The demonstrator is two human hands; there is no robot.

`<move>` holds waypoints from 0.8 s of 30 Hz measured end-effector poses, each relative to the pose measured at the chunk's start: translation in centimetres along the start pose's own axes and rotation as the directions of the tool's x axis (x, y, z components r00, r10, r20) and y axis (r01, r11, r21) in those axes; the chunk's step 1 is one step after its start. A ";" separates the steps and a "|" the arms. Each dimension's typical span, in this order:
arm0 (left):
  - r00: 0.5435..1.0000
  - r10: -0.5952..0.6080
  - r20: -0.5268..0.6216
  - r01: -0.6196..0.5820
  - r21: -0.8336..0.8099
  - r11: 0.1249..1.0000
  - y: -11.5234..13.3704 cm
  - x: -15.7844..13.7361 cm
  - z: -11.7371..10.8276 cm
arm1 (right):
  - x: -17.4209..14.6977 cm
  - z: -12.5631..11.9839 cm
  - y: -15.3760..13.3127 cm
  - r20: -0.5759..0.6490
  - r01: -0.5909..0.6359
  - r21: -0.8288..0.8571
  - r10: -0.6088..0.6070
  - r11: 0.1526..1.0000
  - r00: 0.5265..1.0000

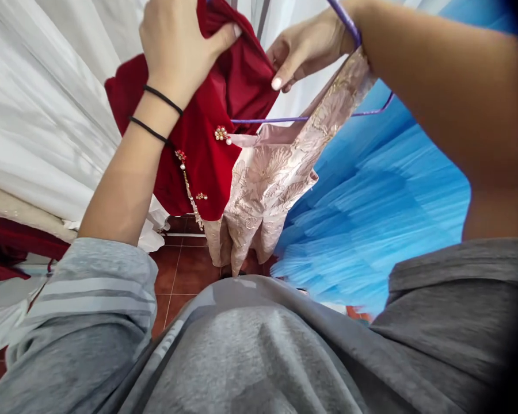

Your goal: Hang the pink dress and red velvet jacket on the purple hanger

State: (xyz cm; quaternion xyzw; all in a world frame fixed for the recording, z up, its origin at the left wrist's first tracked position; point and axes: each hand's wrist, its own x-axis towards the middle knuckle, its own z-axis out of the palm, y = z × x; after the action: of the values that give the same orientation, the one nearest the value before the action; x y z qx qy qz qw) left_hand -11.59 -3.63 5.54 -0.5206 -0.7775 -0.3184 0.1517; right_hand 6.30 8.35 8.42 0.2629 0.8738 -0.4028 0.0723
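A dark red velvety garment (pixel 211 172) with pearl and red-stone ornaments hangs between my hands. My left hand (pixel 176 46) is closed on its upper part, thumb over the cloth; the other fingers are partly cut off by the top edge. My right hand (pixel 306 52) pinches the garment's right edge between thumb and fingers. Under it, a purple hanger (pixel 280 119) carries a pale pink brocade dress (pixel 267 172) with floral patterning. One strap of the dress runs up to the hanger's right side, close to my right wrist. The red garment covers the dress's left side.
White draped fabric (pixel 38 92) fills the left and back. A large blue tulle skirt (pixel 371 201) billows on the right. Dark red cloth (pixel 21 236) lies at the far left. Below is a reddish tiled floor (pixel 168 270).
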 end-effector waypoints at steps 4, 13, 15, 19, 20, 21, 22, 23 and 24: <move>0.999 -0.034 0.008 0.034 -0.020 0.999 -0.5 1.3 0.8 | 0.0 0.8 -0.8 -0.105 -0.039 -0.168 0.022 0.985 0.994; 1.000 0.016 -0.010 -0.016 0.021 1.000 -2.1 2.7 2.2 | 0.9 -0.2 1.2 -0.258 0.063 0.025 -0.054 0.998 0.965; 0.999 0.032 -0.022 -0.032 -0.021 0.999 -2.3 2.6 2.2 | 1.2 0.2 1.5 -0.167 0.058 0.138 -0.035 0.989 0.985; 0.999 0.033 -0.013 -0.034 -0.018 0.999 -1.9 1.6 1.5 | 1.0 1.2 1.2 -0.025 0.069 0.212 -0.066 0.975 0.998; 1.000 0.016 -0.014 -0.016 -0.006 1.000 -1.5 1.1 1.1 | 0.8 1.4 1.1 -0.034 0.067 0.191 -0.062 0.979 0.997; 1.000 0.004 -0.011 -0.004 0.010 1.000 -1.1 0.6 0.7 | 0.5 1.5 1.0 -0.061 0.057 0.154 -0.048 0.986 0.997; 1.000 -0.011 -0.014 0.011 0.029 1.000 -0.7 0.1 0.4 | 0.3 1.5 1.0 -0.099 0.029 0.093 -0.019 0.995 0.995; 1.000 -0.014 -0.014 0.014 0.046 0.999 -0.2 -0.4 0.0 | 0.0 1.3 1.0 -0.153 -0.024 0.004 0.024 1.000 0.988; 1.000 -0.014 -0.013 0.015 0.058 0.998 0.1 -0.9 -0.3 | -0.2 1.1 0.9 -0.230 -0.094 -0.105 0.068 0.990 0.971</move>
State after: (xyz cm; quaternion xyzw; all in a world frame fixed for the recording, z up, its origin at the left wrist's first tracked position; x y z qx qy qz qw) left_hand -11.15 -4.42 5.33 -0.5082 -0.7893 -0.3000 0.1694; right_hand 6.90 7.94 7.13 0.3378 0.8866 -0.3160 0.0037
